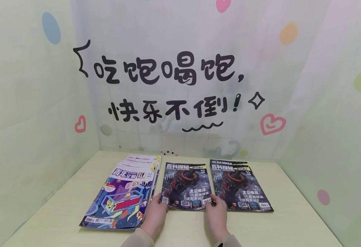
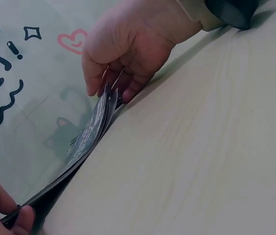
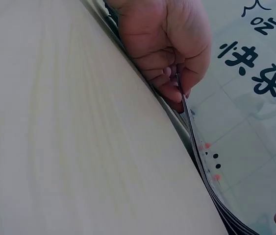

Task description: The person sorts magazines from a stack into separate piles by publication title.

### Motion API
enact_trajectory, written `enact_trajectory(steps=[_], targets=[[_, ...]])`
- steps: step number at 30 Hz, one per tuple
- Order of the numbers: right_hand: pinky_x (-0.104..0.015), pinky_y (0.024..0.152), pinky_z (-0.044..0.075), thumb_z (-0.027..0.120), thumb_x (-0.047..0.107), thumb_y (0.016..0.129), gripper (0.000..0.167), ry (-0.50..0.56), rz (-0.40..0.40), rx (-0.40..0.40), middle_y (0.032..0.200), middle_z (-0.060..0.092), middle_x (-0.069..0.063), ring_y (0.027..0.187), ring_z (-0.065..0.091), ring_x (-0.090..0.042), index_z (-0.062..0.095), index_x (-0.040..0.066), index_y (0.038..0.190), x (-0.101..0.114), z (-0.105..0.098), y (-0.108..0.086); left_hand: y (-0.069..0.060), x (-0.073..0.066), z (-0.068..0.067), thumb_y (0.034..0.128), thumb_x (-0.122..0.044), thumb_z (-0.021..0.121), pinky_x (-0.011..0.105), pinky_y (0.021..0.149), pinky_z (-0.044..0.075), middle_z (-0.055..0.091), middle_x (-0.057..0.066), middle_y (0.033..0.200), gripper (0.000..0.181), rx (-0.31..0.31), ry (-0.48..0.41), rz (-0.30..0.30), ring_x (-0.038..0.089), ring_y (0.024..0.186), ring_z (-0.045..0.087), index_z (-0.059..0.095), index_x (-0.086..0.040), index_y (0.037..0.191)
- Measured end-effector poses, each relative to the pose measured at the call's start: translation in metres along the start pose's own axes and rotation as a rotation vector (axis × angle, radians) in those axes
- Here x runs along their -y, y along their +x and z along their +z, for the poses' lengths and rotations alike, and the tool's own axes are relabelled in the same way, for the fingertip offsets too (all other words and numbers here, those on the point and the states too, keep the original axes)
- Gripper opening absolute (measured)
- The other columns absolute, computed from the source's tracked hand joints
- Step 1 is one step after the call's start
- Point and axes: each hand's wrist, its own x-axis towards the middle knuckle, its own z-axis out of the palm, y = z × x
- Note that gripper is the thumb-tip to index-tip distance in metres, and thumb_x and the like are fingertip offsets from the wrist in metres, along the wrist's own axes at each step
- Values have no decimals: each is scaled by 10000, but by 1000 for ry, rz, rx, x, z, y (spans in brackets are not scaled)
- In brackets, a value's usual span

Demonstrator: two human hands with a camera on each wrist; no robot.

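Note:
A dark magazine [image 1: 184,187] with a red ring-shaped machine on its cover lies in the middle of the table. My left hand [image 1: 156,214] pinches its near left corner, thumb on top. At the near right corner my right hand [image 1: 216,214] pinches it the same way. In the left wrist view the near edge [image 2: 91,139] shows several layers, bent up toward the right hand [image 2: 128,49]. The right wrist view has the left hand [image 3: 167,44] gripping the other end of that edge. How many magazines are held I cannot tell.
A pile of purple magazines [image 1: 118,199] lies close on the left, its upper ones staggered. On the right are matching dark magazines [image 1: 240,188], overlapping. Fabric walls with printed writing [image 1: 168,89] enclose the pale wooden table [image 1: 186,230] at the back and sides.

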Motion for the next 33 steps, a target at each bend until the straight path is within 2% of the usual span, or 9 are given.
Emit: enact_trajectory(steps=[2, 4, 8, 16, 22, 27, 33], targets=[[-541, 973, 421, 607, 28, 861, 332, 11, 7, -4, 1159, 581, -284, 1133, 510, -440, 607, -113, 1162, -1, -1, 0, -1, 0, 1, 889, 28, 428, 391, 812, 532, 417, 343, 1350, 565, 9, -48, -2, 289, 964, 578, 288, 141, 1425], [-536, 979, 422, 603, 31, 868, 331, 16, 20, -2, 1166, 582, -280, 1142, 510, -436, 604, -109, 1167, -2, 0, 1, -3, 1, 2, 915, 25, 422, 345, 744, 553, 424, 350, 1325, 549, 17, -102, 0, 267, 931, 594, 270, 137, 1430], [-517, 955, 453, 601, 25, 872, 333, 31, 25, -4, 1160, 589, -275, 1118, 539, -413, 596, -113, 1176, -4, 0, 2, -5, 0, 3, 941, 31, 417, 324, 721, 577, 405, 383, 1311, 536, 40, -189, 1, 279, 939, 608, 233, 127, 1435], [-502, 933, 469, 597, 23, 872, 332, 77, 62, -21, 1165, 593, -264, 1097, 554, -385, 600, -108, 1177, -5, 1, 2, -8, 0, 3, 930, 78, 360, 342, 643, 584, 394, 409, 1276, 534, 53, -280, -6, 217, 702, 637, 175, 142, 1427], [-491, 935, 476, 606, 28, 871, 385, 146, 101, -21, 1205, 573, -290, 1104, 554, -392, 554, -131, 1219, -2, 0, 1, -7, 0, 4, 933, 76, 348, 318, 605, 573, 468, 353, 1165, 535, 39, -344, -57, 195, 671, 624, 171, 119, 1436], [-466, 948, 487, 603, 8, 862, 477, 221, 147, -2, 1232, 534, -347, 1147, 532, -431, 468, -168, 1284, -1, 1, 2, -6, 1, 3, 924, 81, 325, 300, 599, 564, 455, 337, 1178, 553, 35, -402, -64, 196, 670, 602, 142, 123, 1443], [-415, 878, 536, 588, -9, 851, 512, 295, 188, 17, 1179, 537, -391, 1071, 587, -413, 424, -211, 1293, -3, 2, 3, -6, 1, 1, 931, 61, 340, 291, 603, 560, 480, 298, 1129, 562, 33, -416, -79, 189, 679, 601, 139, 107, 1454]])
